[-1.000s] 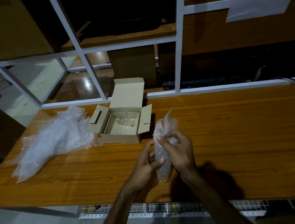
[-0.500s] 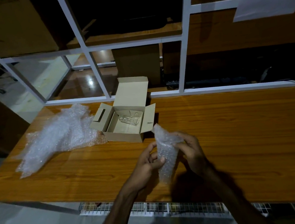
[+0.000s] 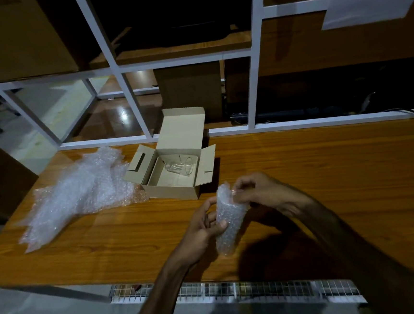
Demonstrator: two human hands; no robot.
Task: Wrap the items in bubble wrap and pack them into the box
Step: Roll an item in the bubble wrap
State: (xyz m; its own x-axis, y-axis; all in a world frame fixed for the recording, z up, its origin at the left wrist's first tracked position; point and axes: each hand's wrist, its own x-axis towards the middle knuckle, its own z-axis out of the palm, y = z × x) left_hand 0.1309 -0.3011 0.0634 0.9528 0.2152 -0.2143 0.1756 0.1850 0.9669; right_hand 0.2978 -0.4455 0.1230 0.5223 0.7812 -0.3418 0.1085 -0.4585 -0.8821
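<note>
Your left hand [image 3: 202,228] grips the wrapped bundle [image 3: 229,220] above the table [image 3: 327,171] while your right hand [image 3: 256,190] fingers pinch its top edge; if that pinch slips, the wrap may open before the box [image 3: 176,189].

Table [image 3: 328,183] – wood-grain top, smooth, slight sheen. Box [image 3: 176,189] – plain brown cardboard, matt. Glass [image 3: 180,166] inside box clear, glossy. Loose bubble wrap [image 3: 78,190] translucent plastic, bumpy, glinting. Wrapped bundle [image 3: 227,220] in same bubbled plastic. Frame [image 3: 130,98] behind table white-painted, smooth. Mesh tray [image 3: 237,292] at near table edge looks like wire metal, shiny.
</note>
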